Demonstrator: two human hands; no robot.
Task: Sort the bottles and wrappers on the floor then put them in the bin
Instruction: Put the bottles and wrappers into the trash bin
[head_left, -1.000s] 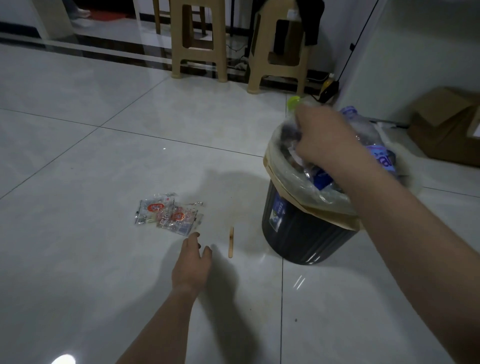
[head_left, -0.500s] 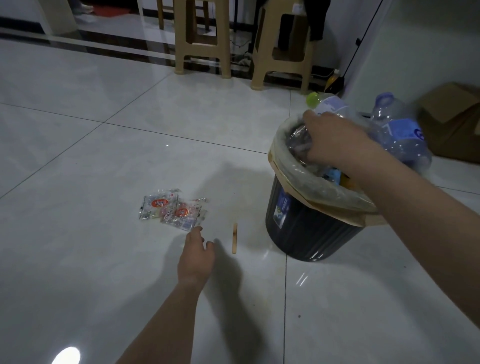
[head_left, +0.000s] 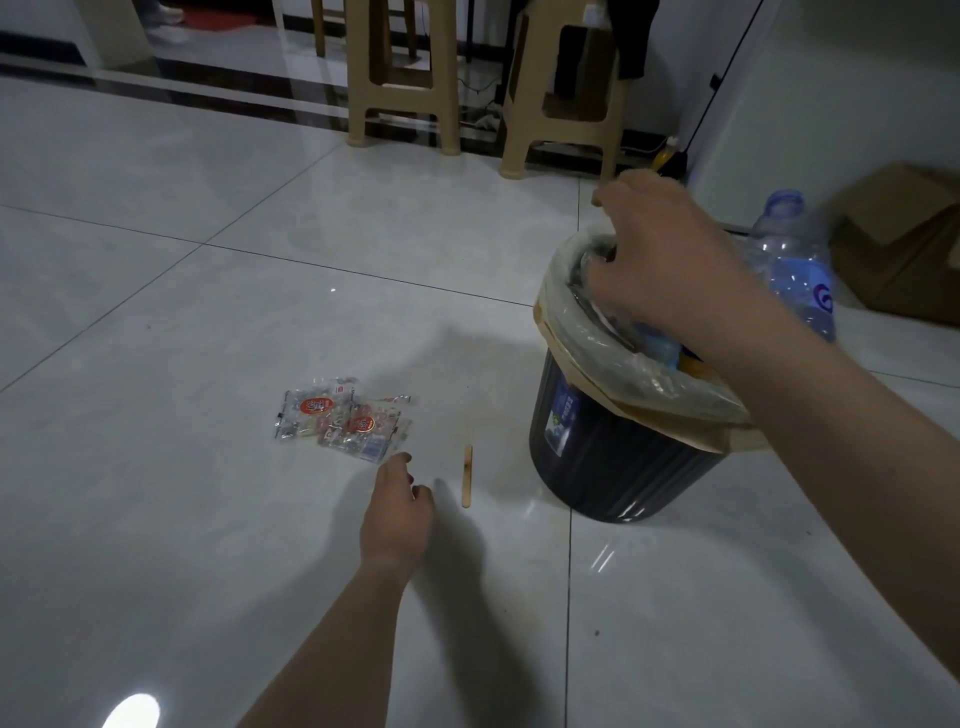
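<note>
1. Reaching low over the pale tiled floor (head_left: 156, 519) at centre frame, the left hand (head_left: 397, 514) has its fingers loosely curled and holds nothing; the index tip is just beside the wrappers, contact not resolvable.
2. Clear plastic snack wrappers with red-orange labels (head_left: 340, 418) lie overlapping on the floor, left of centre.
3. Thin wooden stick (head_left: 467, 475) lies on the floor between the left hand and the bin.
4. Round black plastic bin with a clear liner (head_left: 613, 467) stands right of centre.
5. Right hand (head_left: 670, 260) is over the bin mouth, fingers pointing down into it; its grip cannot be told.
6. Clear plastic bottle with a blue label (head_left: 795, 265) sticks out of the bin at its far right side, uncapped neck up.
</note>
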